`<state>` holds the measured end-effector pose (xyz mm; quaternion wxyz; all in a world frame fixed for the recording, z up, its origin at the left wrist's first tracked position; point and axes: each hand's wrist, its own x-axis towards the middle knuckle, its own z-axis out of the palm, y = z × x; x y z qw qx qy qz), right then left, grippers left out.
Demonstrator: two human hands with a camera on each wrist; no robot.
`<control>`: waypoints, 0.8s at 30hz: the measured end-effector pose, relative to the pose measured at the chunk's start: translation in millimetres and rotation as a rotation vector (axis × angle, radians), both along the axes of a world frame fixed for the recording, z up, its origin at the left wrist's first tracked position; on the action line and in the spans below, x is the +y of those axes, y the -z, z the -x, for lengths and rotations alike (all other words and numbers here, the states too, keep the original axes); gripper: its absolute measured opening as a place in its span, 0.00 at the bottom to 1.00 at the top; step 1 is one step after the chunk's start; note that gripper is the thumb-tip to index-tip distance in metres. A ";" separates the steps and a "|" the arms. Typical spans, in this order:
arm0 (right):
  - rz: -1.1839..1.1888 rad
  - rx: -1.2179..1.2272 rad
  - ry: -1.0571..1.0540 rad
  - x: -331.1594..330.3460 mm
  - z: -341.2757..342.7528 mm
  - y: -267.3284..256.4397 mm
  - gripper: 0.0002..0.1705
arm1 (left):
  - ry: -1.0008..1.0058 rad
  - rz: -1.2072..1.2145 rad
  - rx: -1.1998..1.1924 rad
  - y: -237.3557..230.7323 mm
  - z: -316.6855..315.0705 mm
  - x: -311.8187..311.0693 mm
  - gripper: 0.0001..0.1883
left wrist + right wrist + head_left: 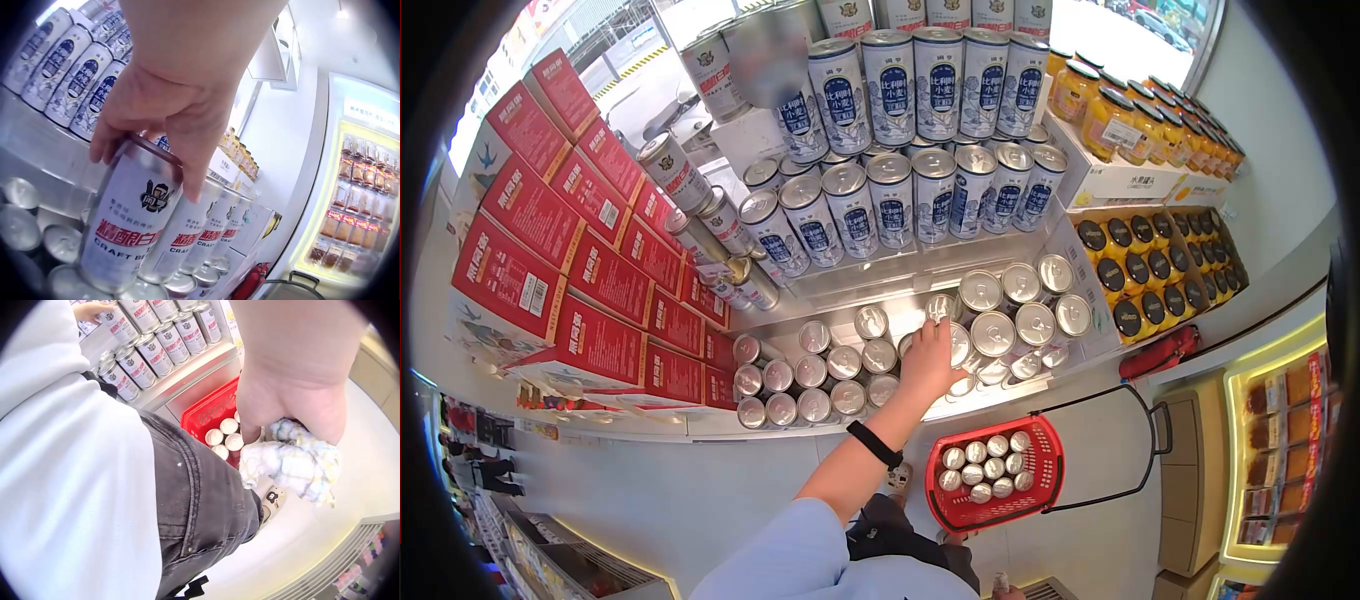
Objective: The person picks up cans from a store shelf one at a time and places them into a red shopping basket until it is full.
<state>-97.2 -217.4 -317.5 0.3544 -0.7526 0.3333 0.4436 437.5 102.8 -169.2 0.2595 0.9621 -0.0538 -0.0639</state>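
Observation:
My left hand point(930, 365) reaches over the low shelf, and its fingers and thumb grip the top of a white craft beer can point(134, 215). In the left wrist view this can is tilted above the lids of other cans, beside a row of matching cans point(181, 234). My right hand point(287, 406) hangs low by my leg and holds a crumpled checked cloth point(300, 465). Beyond it, on the floor, stands a red shopping basket point(990, 516) with several cans point(995, 466) upright inside.
Blue-and-white cans point(895, 210) stand in tiers behind the low shelf. Red boxes point(605, 275) are stacked at the left. Jars of fruit point(1110, 120) fill the right side. The basket's black handle point(1145, 450) sticks out to the right, near a drawer cabinet point(1185, 480).

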 end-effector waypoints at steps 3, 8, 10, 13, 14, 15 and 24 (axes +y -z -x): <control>0.063 0.153 0.126 12.2 9.8 -14.4 0.58 | -0.005 0.029 0.135 -8.9 -7.8 3.4 0.48; 0.024 -0.012 0.112 27.8 43.0 -24.7 0.52 | 0.099 0.031 0.009 -16.8 20.0 27.0 0.45; 0.046 0.064 0.125 32.2 54.7 -24.8 0.49 | 0.180 0.043 -0.071 -35.6 52.2 47.4 0.44; 0.069 0.163 0.114 31.3 73.4 -21.3 0.43 | 0.263 0.078 -0.063 -71.5 104.5 69.8 0.42; 0.073 0.192 0.103 29.6 78.7 -18.4 0.42 | 0.284 0.091 -0.039 -74.6 118.8 72.6 0.42; 0.081 0.219 0.094 28.3 83.9 -16.1 0.40 | 0.325 0.106 -0.010 -69.9 130.8 72.9 0.41; 0.071 0.226 0.104 3.2 122.2 22.9 0.31 | 0.724 -0.089 0.258 95.9 221.8 -31.8 0.42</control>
